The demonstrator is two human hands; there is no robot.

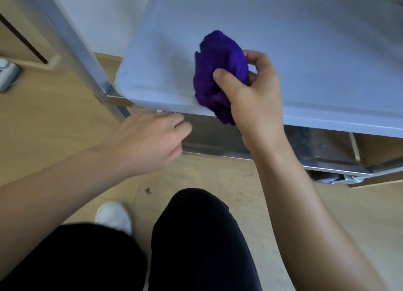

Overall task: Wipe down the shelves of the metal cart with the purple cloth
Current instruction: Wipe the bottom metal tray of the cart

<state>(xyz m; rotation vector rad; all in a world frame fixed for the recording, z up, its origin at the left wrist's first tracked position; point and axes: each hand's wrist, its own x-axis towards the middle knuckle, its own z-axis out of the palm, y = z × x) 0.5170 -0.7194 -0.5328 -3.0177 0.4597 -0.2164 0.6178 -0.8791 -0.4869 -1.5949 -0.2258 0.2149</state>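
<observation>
Pale wooden floor (65, 138) lies under the flat grey shelf (305, 61) of a steel-framed metal cart (72, 39). At that shelf's front edge the right hand (255, 94) clenches a soft, light purple terry cloth (220, 68), bunched; it should squash and fold readily. Below the edge the left hand (150, 142) hangs slack, empty.

Bare forearms, no sleeves; black trousers (196, 236); white shoe (114, 216) w/ rounded toe.

Single head-worn wide-angle view; facing forward and steeply down, close over cart shelf (305, 50), with knees (192, 225) and floor (65, 127) directly beneath.
</observation>
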